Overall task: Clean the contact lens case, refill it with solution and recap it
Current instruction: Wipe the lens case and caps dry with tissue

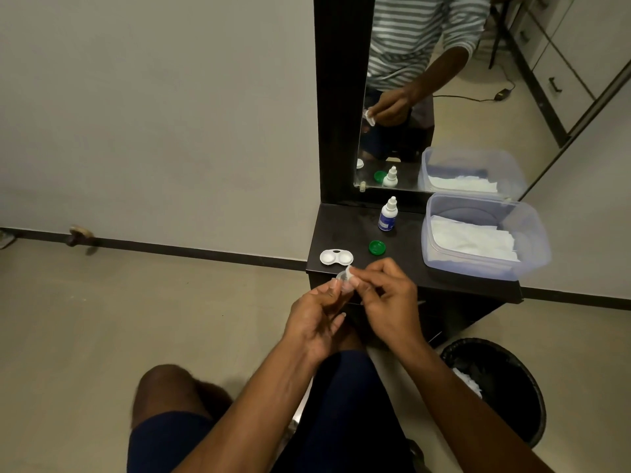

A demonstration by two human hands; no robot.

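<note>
A dark table (403,268) carries a tub (532,254) of white tissues, a bottle (388,215) whose blue label is unreadable, the open white case (336,257) and a green cap (377,247). Left hand (316,319) pinches a clear cap (343,279); right hand (389,302), fingers closed, presses a bit of tissue (349,269) into it.
</note>
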